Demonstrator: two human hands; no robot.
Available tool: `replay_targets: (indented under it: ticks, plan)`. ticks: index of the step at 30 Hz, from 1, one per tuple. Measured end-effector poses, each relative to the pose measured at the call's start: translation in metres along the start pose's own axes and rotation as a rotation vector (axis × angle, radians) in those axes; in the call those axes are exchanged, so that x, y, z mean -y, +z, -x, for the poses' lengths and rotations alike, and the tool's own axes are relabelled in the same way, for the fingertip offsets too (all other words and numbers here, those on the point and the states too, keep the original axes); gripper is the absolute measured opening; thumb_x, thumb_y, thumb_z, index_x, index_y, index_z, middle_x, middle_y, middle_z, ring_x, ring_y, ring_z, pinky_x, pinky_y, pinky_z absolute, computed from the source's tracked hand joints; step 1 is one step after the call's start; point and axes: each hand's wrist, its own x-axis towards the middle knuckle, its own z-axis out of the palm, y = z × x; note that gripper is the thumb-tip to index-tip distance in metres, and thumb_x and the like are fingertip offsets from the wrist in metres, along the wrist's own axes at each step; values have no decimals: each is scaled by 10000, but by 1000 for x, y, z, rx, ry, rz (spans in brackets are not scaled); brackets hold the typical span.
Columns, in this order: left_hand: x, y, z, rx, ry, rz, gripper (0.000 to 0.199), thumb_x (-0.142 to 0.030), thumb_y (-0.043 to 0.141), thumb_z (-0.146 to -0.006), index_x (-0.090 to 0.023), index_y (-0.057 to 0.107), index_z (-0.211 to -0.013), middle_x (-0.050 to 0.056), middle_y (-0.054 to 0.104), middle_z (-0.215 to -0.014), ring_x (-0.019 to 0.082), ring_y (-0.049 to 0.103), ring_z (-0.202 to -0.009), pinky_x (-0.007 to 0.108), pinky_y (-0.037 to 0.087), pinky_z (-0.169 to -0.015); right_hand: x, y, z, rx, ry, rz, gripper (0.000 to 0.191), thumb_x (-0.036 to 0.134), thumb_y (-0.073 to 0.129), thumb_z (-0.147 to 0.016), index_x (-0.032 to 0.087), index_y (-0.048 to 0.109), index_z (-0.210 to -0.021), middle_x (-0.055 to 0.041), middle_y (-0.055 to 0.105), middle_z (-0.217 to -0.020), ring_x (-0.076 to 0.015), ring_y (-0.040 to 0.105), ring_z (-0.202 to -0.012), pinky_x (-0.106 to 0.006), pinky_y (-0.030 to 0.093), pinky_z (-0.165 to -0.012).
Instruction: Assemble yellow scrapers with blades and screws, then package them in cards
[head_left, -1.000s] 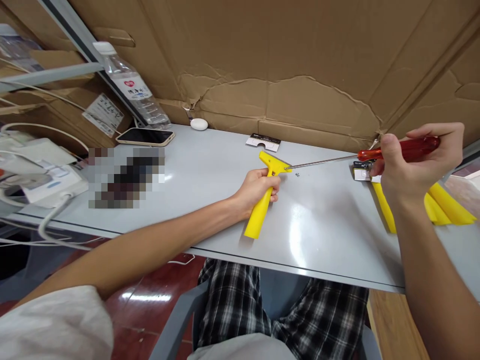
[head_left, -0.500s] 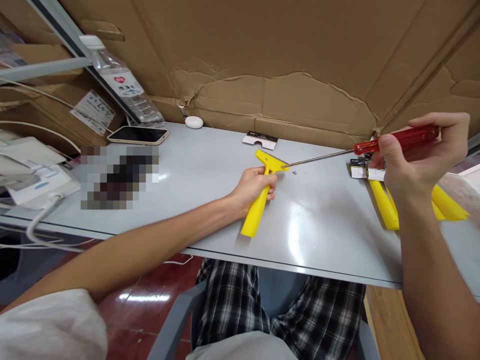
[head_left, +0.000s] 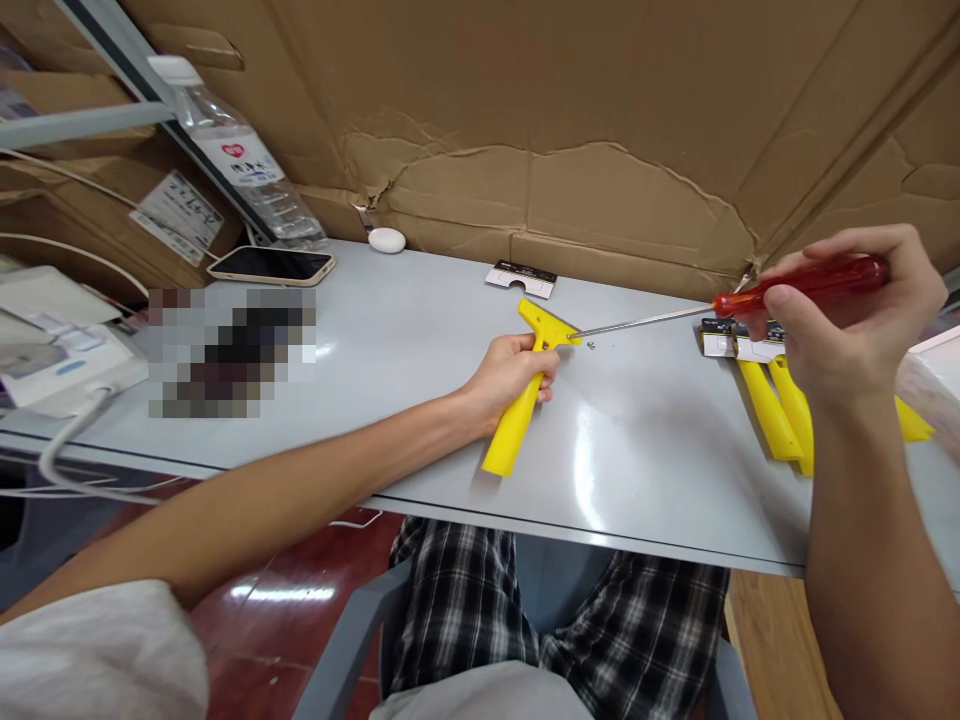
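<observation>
My left hand is wrapped round the neck of a yellow scraper, whose handle slants toward the table's front edge. My right hand grips the red handle of a screwdriver. The long shaft points left, and its tip meets the right end of the scraper's head, at a screw or screw hole. Small metal screws lie on the table just right of the tip. More yellow scrapers with black and white card sleeves lie beneath my right hand, partly hidden by my forearm.
A black and white card lies behind the scraper. At the back left are a white oval object, a phone and a plastic bottle. Cardboard walls the rear of the grey table. One patch is pixelated.
My right hand has turned about the screwdriver handle, its fingers and wrist shifting slightly. The scraper and screwdriver tip stay together. The view has moved a little.
</observation>
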Motion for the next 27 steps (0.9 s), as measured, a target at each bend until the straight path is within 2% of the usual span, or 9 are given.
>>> replay_targets:
  ticks: [2, 5, 7, 12, 16, 20, 23, 27]
  plan:
    - [-1, 0, 0, -4, -7, -2, 229, 50, 658, -671, -166, 582, -683, -9, 489, -670, 75, 407, -542, 240, 314, -467, -2, -2, -2, 52, 6, -50, 479, 274, 936, -580, 281, 714, -1005, 6, 793, -841, -197, 694, -579, -349, 563, -449]
    - [-1, 0, 0, -10, -18, -3, 220, 47, 647, -666, -163, 585, -687, -7, 488, -659, 73, 408, -533, 237, 312, -460, -8, -7, -5, 130, -1, -118, 663, 289, 997, -507, 305, 710, -1104, -7, 829, -918, -226, 743, -670, -399, 636, -556]
    - [-1, -1, -1, -5, -23, -7, 220, 48, 647, -664, -162, 587, -691, -8, 484, -649, 76, 407, -524, 242, 315, -456, -10, -8, -7, 167, 10, -157, 701, 271, 990, -492, 331, 696, -1125, 13, 834, -928, -237, 766, -735, -409, 659, -603]
    - [-1, -1, -2, -4, -15, -2, 228, 54, 656, -675, -162, 583, -687, -9, 472, -633, 79, 400, -520, 249, 322, -457, -4, -4, -6, 190, 18, -231, 658, 189, 956, -499, 318, 698, -1090, -2, 834, -985, -248, 782, -785, -393, 665, -562]
    - [-1, -1, -2, -8, -16, 14, 255, 65, 678, -660, -164, 567, -676, -8, 478, -658, 74, 397, -525, 254, 312, -461, -1, -3, -4, 153, 52, -157, 650, 136, 930, -539, 301, 701, -1125, -8, 837, -1011, -239, 782, -728, -392, 671, -531]
    - [-1, 0, -2, -15, -18, 21, 251, 56, 680, -662, -166, 564, -665, -6, 487, -645, 77, 395, -526, 258, 324, -464, 0, -5, -3, 84, 128, -53, 661, 195, 1007, -493, 282, 715, -1079, 5, 821, -900, -267, 803, -756, -420, 697, -564]
    - [2, -2, -5, -26, 0, 26, 241, 44, 679, -668, -167, 564, -650, -6, 486, -621, 78, 387, -518, 263, 326, -461, 4, -2, -1, 47, 102, 22, 611, 278, 1050, -495, 261, 739, -1021, 17, 775, -823, -281, 820, -809, -388, 688, -552]
    - [6, -4, -8, -13, 19, 26, 208, 28, 681, -676, -159, 590, -666, -4, 488, -610, 82, 403, -512, 265, 316, -460, 9, 5, 3, -26, 42, 148, 417, 344, 1020, -595, 233, 738, -881, 46, 669, -696, -200, 746, -599, -289, 577, -431]
